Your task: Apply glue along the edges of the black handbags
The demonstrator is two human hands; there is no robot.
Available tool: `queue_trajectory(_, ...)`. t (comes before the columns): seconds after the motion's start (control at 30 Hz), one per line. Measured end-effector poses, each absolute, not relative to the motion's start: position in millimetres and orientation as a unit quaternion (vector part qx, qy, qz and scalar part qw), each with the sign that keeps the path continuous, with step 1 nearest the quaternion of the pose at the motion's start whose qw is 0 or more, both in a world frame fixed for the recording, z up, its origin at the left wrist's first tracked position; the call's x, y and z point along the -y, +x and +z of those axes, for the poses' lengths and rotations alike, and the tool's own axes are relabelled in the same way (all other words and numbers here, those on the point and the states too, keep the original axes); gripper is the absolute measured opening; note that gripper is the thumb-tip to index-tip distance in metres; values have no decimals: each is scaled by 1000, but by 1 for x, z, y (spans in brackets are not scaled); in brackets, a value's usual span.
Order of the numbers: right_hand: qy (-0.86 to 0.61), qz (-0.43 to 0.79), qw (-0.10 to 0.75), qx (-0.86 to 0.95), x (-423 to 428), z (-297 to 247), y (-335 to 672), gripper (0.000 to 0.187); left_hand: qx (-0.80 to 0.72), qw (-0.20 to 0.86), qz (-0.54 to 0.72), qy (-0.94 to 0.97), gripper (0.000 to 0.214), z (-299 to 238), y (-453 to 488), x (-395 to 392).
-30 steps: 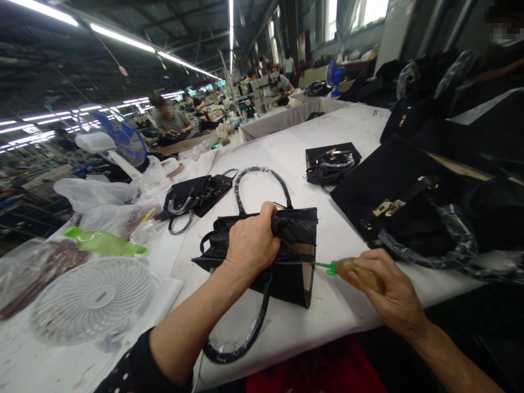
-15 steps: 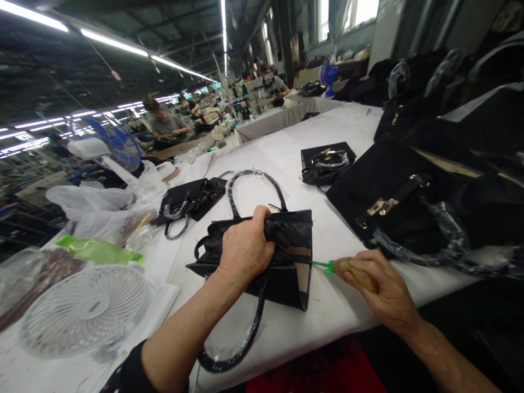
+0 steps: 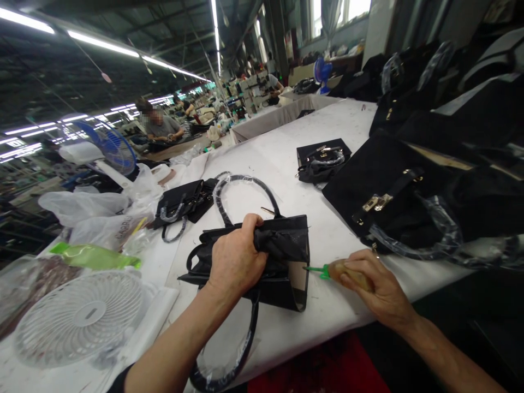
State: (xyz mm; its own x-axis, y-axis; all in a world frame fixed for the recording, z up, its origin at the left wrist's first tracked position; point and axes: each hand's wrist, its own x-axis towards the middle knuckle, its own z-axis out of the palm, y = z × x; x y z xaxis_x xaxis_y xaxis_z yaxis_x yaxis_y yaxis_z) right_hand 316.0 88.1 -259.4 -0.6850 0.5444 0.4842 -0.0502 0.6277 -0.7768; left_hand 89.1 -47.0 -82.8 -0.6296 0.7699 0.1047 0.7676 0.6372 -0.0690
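Observation:
A black handbag (image 3: 282, 267) with plastic-wrapped handles lies on its side on the white table (image 3: 286, 158). My left hand (image 3: 235, 259) is closed on the bag's folded top, pressing it down. My right hand (image 3: 374, 289) grips a small bottle with an amber body and a green nozzle (image 3: 329, 271). The nozzle tip points at the bag's open side edge and sits right against it.
Two more black bags (image 3: 323, 161) (image 3: 184, 202) lie further back, and a pile of larger black bags (image 3: 409, 185) fills the right. A white fan (image 3: 82, 316), a blue fan (image 3: 108, 147) and plastic bags (image 3: 90, 213) stand at the left. Another person (image 3: 158, 125) sits beyond.
The view has shifted slightly; both hands keep their hold. The nozzle tip has crept a little closer along the bag's side edge.

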Motion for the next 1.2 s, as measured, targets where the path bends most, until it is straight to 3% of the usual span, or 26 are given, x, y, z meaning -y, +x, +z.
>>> queue_trajectory(0.13,-124,428,324,835,-88,-257,318,10,905,49,-12,-422,39,-85,89,54)
queue_trajectory(0.53,-156,416,362,820,-85,-262,321,15,903,54,-61,-421,36,-89,91,66)
queue_trajectory(0.67,-112,439,307,837,-85,-260,322,11,902,49,-79,-422,36,-89,92,73)
queue_trajectory(0.8,-132,425,342,828,-84,-259,321,14,905,49,-85,-414,33,-88,94,74)
queue_trajectory(0.93,-107,442,304,837,-83,-256,321,12,905,48,-89,-414,31,-87,94,74)
queue_trajectory(1.07,-114,418,352,830,-82,-253,324,19,906,42,-94,-411,34,-87,93,75)
queue_trajectory(1.2,-48,471,304,826,-80,-250,323,27,906,46,-95,-411,33,-88,93,76)
